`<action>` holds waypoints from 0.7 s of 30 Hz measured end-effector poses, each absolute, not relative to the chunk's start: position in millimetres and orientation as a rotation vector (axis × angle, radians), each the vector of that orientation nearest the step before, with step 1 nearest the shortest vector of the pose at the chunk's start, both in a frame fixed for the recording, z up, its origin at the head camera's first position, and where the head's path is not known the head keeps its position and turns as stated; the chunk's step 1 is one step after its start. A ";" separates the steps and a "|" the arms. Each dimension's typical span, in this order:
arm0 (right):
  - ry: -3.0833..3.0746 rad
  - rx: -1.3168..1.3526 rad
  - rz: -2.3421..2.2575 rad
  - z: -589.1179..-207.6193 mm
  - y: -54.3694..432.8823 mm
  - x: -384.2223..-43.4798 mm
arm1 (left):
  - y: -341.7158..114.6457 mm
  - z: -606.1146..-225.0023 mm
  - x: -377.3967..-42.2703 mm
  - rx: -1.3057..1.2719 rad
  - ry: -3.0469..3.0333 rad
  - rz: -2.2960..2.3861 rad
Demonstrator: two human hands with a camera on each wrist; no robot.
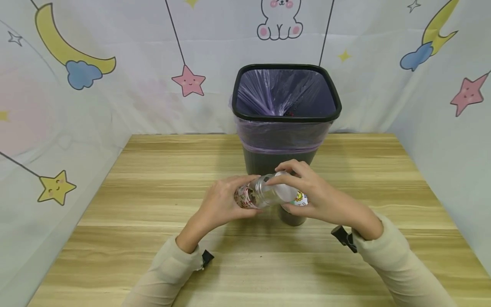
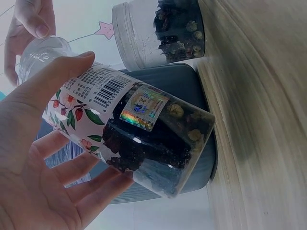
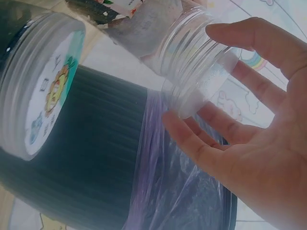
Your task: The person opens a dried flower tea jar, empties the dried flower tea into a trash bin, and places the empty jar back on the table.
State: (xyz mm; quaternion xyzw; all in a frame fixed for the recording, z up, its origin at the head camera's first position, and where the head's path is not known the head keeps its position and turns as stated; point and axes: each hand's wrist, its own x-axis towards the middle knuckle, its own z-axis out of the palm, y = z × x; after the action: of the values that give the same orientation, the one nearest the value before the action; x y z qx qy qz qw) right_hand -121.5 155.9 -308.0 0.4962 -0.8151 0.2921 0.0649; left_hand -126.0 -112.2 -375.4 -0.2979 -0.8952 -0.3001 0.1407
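Note:
My left hand (image 1: pixel 220 202) grips a clear plastic jar (image 1: pixel 251 196), tilted well over above the table. In the left wrist view, this jar (image 2: pixel 153 143) has a floral label with a barcode, and dark dried petals and small pale flowers lie in its lower end. The fingers and thumb of my right hand (image 1: pixel 316 194) curl round its clear ridged mouth end (image 3: pixel 196 62). A whitish disc (image 1: pixel 285 192) shows there; whether it is a separate lid I cannot tell. Beneath the right hand stands a second jar (image 2: pixel 177 33) with similar contents and a printed lid (image 3: pixel 53 91).
Behind the jars, a black bin (image 1: pixel 261 162) with a purple liner (image 1: pixel 284 138) stands on the wooden table (image 1: pixel 161 187). White cloth (image 1: pixel 153 102) with printed moons and stars surrounds the table's back and sides. Black straps (image 1: pixel 345 238) sit at both sleeves.

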 end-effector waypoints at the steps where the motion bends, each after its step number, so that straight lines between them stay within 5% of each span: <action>1: -2.475 1.486 0.883 -308.5 157.1 -121.6 | -112.3 -375.6 -125.8 -0.860 -2.586 -0.867; 21: -2.599 1.344 0.842 -323.2 188.5 -125.3 | -111.6 -375.1 -124.8 -0.807 -2.654 -0.844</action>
State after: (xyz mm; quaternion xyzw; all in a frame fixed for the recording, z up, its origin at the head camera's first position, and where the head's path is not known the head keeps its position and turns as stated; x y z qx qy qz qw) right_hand -125.3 188.5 -323.2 0.4410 -0.8526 0.2761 0.0484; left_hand -124.8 -111.6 -375.1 -0.2764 -0.9086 -0.2889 0.1209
